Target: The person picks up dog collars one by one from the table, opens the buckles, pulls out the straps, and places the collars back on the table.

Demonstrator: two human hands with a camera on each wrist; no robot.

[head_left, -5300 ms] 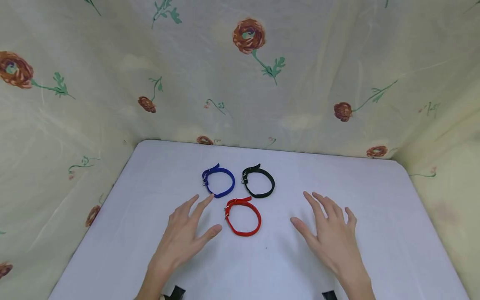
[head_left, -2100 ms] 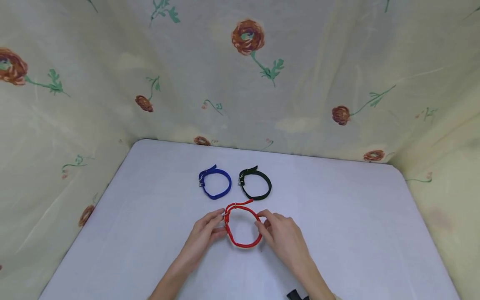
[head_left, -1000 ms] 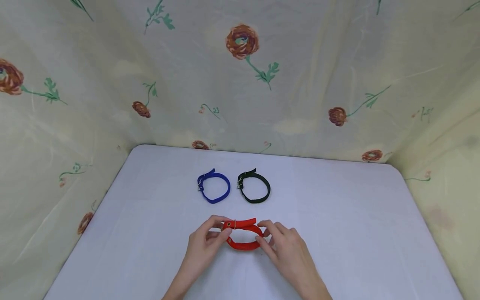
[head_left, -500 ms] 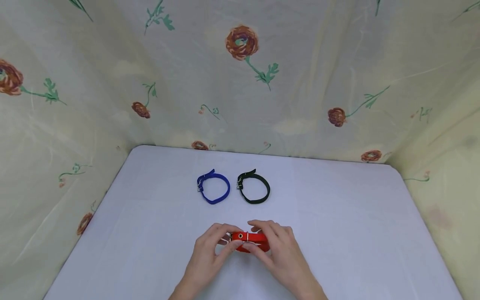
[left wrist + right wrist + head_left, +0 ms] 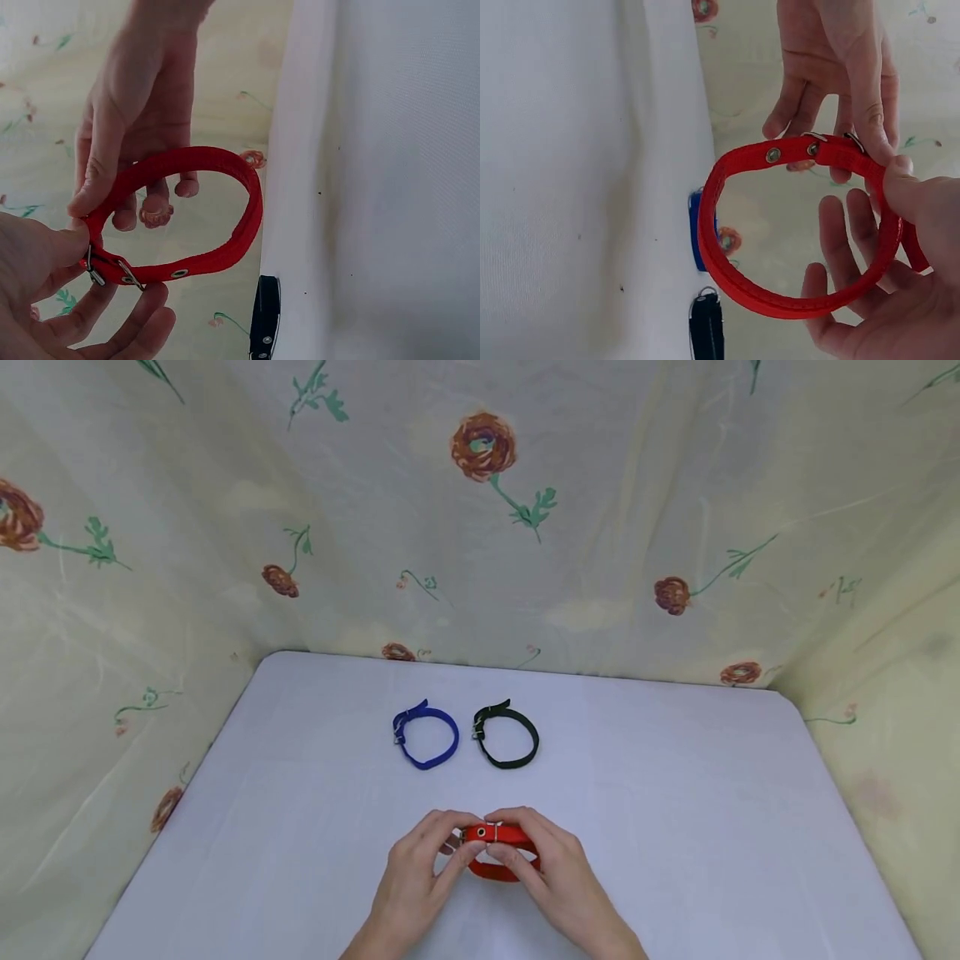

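Both hands hold a red collar [image 5: 495, 872] with a metal buckle and eyelets, raised above the table and bent in a loop. My left hand [image 5: 412, 877] pinches it beside the buckle [image 5: 95, 276] between thumb and fingers. My right hand [image 5: 561, 875] pinches the strap just right of there, thumb in front. The two thumbs meet at the strap in the right wrist view, where the strap's free tail [image 5: 913, 247] hangs past the right thumb. Beyond the hands, a blue collar [image 5: 455, 737] and a black collar [image 5: 536, 740] lie buckled on the table, side by side.
A white cloth-covered table [image 5: 675, 793] lies under the hands. Flower-printed curtain [image 5: 585, 543] hangs behind its back edge and along both sides.
Earlier the red collar lay on the table between open hands. Both hands took hold, lifted it nearer and turned its buckle side toward the head camera. Lately the right fingers closed onto the strap.
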